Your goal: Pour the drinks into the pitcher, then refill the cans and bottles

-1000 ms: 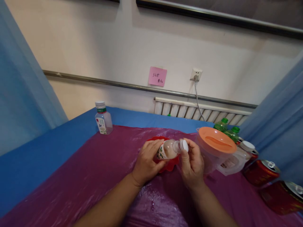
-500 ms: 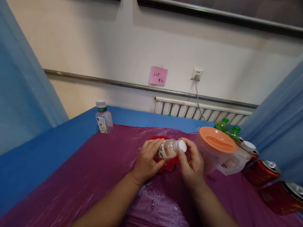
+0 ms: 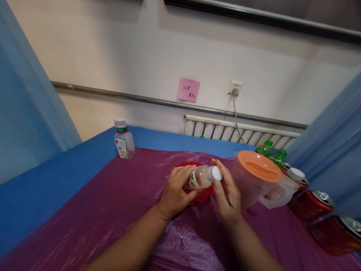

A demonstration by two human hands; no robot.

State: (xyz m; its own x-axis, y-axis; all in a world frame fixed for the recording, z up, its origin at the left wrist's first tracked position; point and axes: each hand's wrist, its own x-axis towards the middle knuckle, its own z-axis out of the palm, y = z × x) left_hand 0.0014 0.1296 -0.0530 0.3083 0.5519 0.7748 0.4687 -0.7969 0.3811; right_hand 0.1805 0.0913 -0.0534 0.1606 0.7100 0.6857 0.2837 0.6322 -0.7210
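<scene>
A clear plastic bottle (image 3: 201,177) with a white, plant-patterned label leans to the right, its white cap (image 3: 217,173) tipped up towards me. My left hand (image 3: 177,188) wraps round the body of this bottle. Around the cap curve the thumb and fingers of my right hand (image 3: 229,194), the thumb at its lower edge and the index fingertip just past its top. Beneath the bottle shows part of a red scalloped dish (image 3: 201,197); hands and bottle hide the rest.
A similar capped bottle (image 3: 124,142) stands at the back left. To the right are a clear jug (image 3: 243,187) with an orange lid (image 3: 259,166), a clear container (image 3: 278,195), green bottles (image 3: 265,148) and red cans (image 3: 310,206). Wet purple sheeting (image 3: 113,210) covers the table.
The fingers of my right hand have shifted and loosened a little about the cap, the index fingertip moving up past it. My left hand and the bottle have hardly moved.
</scene>
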